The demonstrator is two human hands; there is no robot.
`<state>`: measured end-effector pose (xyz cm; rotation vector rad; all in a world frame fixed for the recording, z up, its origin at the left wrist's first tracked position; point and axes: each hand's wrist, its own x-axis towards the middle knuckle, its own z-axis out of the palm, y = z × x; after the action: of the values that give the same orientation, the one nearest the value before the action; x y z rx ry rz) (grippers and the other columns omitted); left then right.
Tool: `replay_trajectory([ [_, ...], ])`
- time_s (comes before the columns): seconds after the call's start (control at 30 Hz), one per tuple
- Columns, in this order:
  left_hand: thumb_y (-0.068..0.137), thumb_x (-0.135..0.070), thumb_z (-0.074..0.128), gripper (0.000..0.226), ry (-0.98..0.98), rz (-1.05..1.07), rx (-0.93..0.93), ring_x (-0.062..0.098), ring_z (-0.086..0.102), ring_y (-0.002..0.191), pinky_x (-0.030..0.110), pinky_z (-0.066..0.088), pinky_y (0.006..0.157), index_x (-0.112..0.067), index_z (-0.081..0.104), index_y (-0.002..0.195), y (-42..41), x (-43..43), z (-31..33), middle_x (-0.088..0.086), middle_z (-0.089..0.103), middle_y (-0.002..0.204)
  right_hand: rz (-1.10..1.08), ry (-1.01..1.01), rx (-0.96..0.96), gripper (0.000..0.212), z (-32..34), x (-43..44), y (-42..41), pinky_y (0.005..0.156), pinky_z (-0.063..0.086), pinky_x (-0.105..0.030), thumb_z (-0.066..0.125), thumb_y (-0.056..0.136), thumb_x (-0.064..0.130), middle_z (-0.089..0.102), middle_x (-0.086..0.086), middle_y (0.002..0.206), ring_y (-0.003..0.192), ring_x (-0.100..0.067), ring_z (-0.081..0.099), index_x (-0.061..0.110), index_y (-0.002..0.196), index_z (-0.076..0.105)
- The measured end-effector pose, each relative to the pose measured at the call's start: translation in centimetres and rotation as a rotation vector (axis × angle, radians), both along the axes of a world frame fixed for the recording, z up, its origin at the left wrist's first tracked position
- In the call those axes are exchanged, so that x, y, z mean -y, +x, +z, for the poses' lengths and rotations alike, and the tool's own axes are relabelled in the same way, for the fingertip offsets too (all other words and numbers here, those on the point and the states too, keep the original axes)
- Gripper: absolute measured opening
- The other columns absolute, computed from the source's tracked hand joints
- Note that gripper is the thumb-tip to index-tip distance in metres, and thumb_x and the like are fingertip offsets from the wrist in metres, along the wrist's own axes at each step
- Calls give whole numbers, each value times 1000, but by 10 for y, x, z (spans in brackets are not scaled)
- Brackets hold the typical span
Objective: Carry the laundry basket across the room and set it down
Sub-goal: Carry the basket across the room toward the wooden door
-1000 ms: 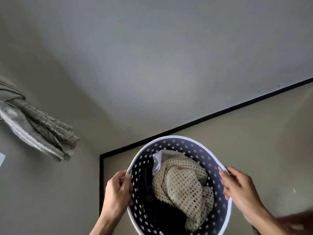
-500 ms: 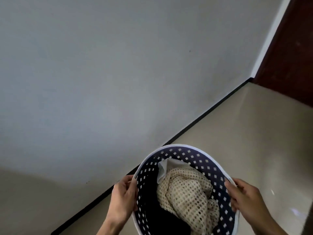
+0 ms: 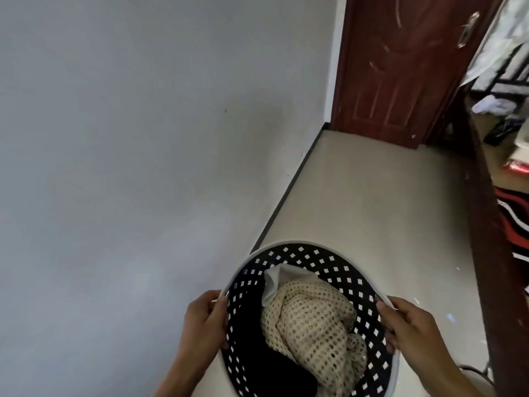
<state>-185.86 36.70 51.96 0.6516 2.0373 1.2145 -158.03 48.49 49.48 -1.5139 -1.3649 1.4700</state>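
The laundry basket [image 3: 306, 255] is held above the floor [image 3: 380, 207] at the bottom of the view, its opening turned up toward the camera and its oval long axis running from 11 toward 5 o'clock. Inside, a cream mesh garment [image 3: 312, 333] is piled at centre, a white cloth [image 3: 274, 282] is tucked at 12 o'clock, and dark clothing [image 3: 257, 353] lies at 8 o'clock. The rim is gripped at 9 o'clock by the left hand [image 3: 204, 322], fingers curled over it, and at 3 o'clock by the right hand [image 3: 409, 330], likewise clenched on it. Compared with half a second earlier, a red-brown door [image 3: 400, 67] at 1 o'clock is now fully seen, and the grey wall [image 3: 128, 138] fills less of the view.
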Motion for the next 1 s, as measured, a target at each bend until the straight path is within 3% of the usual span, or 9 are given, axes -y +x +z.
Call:
replay_trajectory([
  [0.2,98,-16,49,24,-10,-58,-2,15,45,35,23,41,36,-6,68,88,-52,-126,2,-1,47,44,-58,2,47,12,1,-111,-49,36,36,-18,58,91,8,42,-4,43,32,-14,37,7,89,70],
  [0.33,97,-14,49,22,17,-78,4,13,42,38,30,43,43,-7,68,89,-85,-200,7,-5,46,42,-58,31,61,12,11,-179,-76,45,39,-25,59,91,10,44,1,40,34,-15,40,12,90,70],
  [0.47,97,-14,49,21,29,-127,-12,16,42,41,37,44,52,-13,69,88,-113,-275,8,-4,47,39,-103,48,69,10,21,-243,-98,36,35,-16,59,91,7,43,-5,40,33,-18,40,9,90,69],
  [0.7,97,-12,48,23,23,-259,17,2,46,35,24,40,43,-10,69,86,-155,-432,-6,-7,56,38,-266,7,108,12,14,-354,-136,40,39,-27,60,90,8,49,-7,45,35,-17,42,7,86,70],
  [0.8,97,-13,47,23,24,-330,14,0,46,35,23,37,45,-10,68,87,-170,-502,-4,-10,56,38,-336,32,146,11,19,-397,-150,41,41,-25,60,89,8,50,-5,40,34,-18,45,7,85,70],
  [0.93,96,-12,47,25,56,-427,3,9,45,39,25,38,38,-9,68,84,-179,-594,8,-4,51,46,-465,3,89,10,25,-453,-159,43,39,-28,60,89,4,45,-1,36,33,-17,40,5,86,69],
  [1.0,95,-12,46,25,63,-480,-9,17,43,45,25,38,38,0,65,84,-178,-636,8,6,47,53,-522,0,89,9,25,-481,-158,41,38,-25,60,89,4,45,0,35,32,-16,40,5,86,69],
])
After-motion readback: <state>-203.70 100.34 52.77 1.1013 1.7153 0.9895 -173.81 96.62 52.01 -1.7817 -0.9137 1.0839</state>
